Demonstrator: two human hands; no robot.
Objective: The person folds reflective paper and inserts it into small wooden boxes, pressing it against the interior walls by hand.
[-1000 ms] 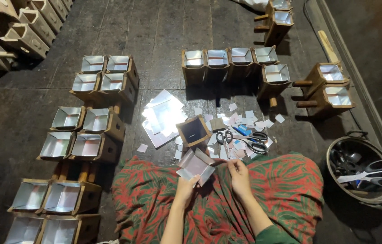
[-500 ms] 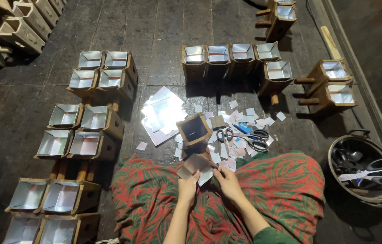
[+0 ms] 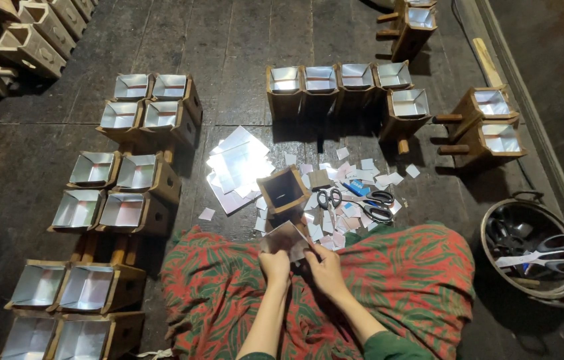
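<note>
Head view: both hands' fingers (image 3: 275, 257) pinch square, dull grey sheet (image 3: 286, 239), slightly tilted

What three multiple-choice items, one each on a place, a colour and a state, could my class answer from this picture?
1. Where is the round metal bowl?
A. Far right of the floor
B. Far left
C. On the person's lap

2. What colours is the patterned cloth on the lap?
A. Blue and white
B. Red and green
C. Plain black

3. What do the left hand and right hand do?
A. Rest apart, empty
B. Together hold a small sheet
C. Grip scissors

Key: 1 A, the bowl sits at the right edge. 2 B, red with green leaves. 3 B, both hands meet on the sheet.
</note>
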